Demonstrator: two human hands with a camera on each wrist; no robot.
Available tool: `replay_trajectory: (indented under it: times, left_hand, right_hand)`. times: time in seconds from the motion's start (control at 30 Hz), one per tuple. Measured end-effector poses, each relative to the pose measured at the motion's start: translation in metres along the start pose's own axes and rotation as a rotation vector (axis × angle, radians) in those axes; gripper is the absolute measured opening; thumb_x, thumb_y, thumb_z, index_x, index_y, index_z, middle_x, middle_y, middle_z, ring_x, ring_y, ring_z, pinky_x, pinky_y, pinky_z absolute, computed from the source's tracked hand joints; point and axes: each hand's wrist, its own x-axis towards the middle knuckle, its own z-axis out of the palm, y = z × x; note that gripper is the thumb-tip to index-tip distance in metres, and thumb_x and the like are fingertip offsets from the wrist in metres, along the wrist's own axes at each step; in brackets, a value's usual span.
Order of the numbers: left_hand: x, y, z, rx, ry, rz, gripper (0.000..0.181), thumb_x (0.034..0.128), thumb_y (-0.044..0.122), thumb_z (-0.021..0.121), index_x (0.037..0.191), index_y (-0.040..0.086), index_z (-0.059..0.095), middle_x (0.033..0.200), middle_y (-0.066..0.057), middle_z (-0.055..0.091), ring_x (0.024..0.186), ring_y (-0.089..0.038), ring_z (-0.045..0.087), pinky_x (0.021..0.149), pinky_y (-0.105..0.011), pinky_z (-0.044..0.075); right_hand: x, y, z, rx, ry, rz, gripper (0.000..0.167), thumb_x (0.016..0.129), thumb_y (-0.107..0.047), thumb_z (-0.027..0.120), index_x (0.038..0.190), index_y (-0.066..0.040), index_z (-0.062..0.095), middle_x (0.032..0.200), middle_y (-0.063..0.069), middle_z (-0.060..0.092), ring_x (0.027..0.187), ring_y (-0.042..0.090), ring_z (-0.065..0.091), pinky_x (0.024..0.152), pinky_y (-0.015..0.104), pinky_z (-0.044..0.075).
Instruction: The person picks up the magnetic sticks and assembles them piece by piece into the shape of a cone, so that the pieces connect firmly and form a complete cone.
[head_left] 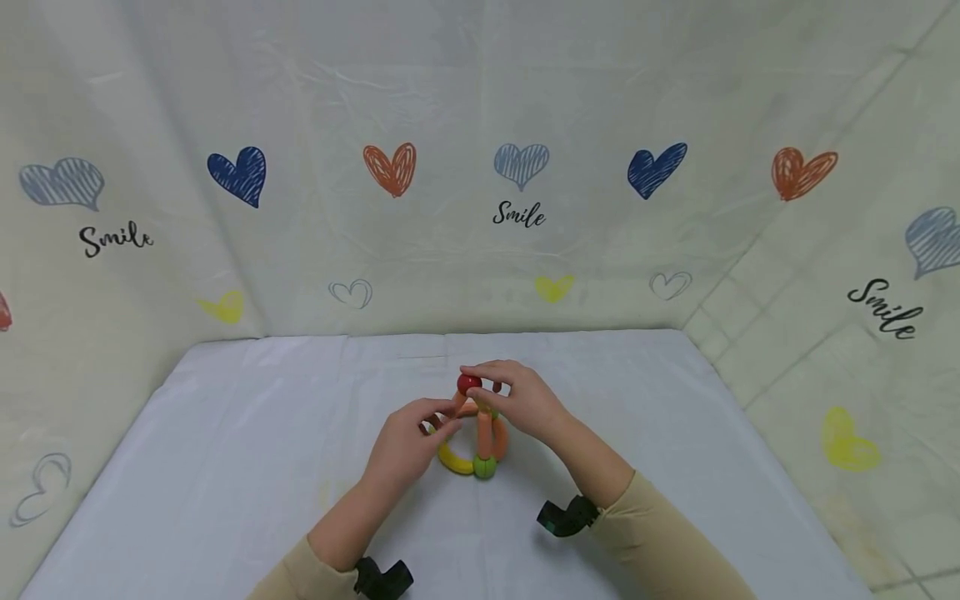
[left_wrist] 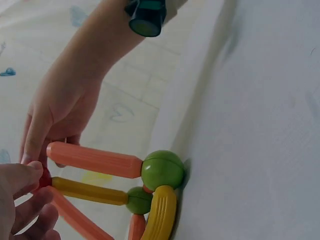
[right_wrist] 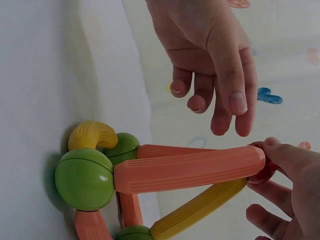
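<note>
A toy frame of ribbed sticks and balls stands on the table. Its base has green balls point(head_left: 484, 467), a curved yellow stick point(head_left: 455, 461) and a curved orange stick point(head_left: 500, 439). Straight orange sticks point(right_wrist: 190, 170) and a straight yellow stick point(left_wrist: 90, 191) lean up to a red ball point(head_left: 468, 383) at the top. My right hand point(head_left: 528, 404) pinches this ball between thumb and forefinger. Beside the upper sticks is my left hand point(head_left: 408, 437), fingers loosely bent; the right wrist view shows it apart from the frame. A small red patch by my right hand's other fingers is unclear.
A white cloth point(head_left: 225, 467) covers the table under the frame. Behind and to the right hangs a pale sheet point(head_left: 450, 250) printed with hearts. Dark wrist cameras point(head_left: 567, 515) sit on both forearms.
</note>
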Motion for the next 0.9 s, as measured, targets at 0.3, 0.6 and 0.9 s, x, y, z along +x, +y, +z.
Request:
replay_trajectory:
  times: [0.3, 0.6, 0.9]
  left_hand:
    - [-0.001, -0.004, 0.019, 0.044, -0.079, -0.015, 0.026, 0.0907, 0.034, 0.073, 0.112, 0.019, 0.076, 0.093, 0.011, 0.066, 0.080, -0.013, 0.056, 0.058, -0.026, 0.050]
    - [0.004, -0.006, 0.037, 0.066, -0.145, 0.041, 0.021, 0.0904, 0.037, 0.073, 0.108, 0.025, 0.076, 0.076, 0.014, 0.060, 0.061, -0.007, 0.054, 0.055, -0.026, 0.046]
    - [0.004, -0.006, 0.040, 0.055, -0.122, 0.008, 0.019, 0.0900, 0.040, 0.072, 0.099, 0.024, 0.076, 0.073, 0.015, 0.061, 0.068, -0.007, 0.056, 0.058, -0.027, 0.047]
  right_hand:
    - [-0.001, 0.003, 0.000, 0.007, -0.005, -0.040, 0.038, 0.094, -0.032, 0.069, 0.132, -0.033, 0.065, 0.120, -0.012, 0.064, 0.092, 0.015, 0.053, 0.070, 0.034, 0.050]
    - [-0.004, 0.003, -0.001, 0.019, 0.001, -0.052, 0.036, 0.097, -0.038, 0.064, 0.132, -0.031, 0.065, 0.120, -0.011, 0.064, 0.090, 0.014, 0.053, 0.070, 0.033, 0.049]
    - [-0.009, 0.004, -0.001, 0.018, 0.015, -0.071, 0.033, 0.096, -0.038, 0.065, 0.129, -0.034, 0.067, 0.118, -0.016, 0.064, 0.089, 0.011, 0.054, 0.070, 0.031, 0.050]
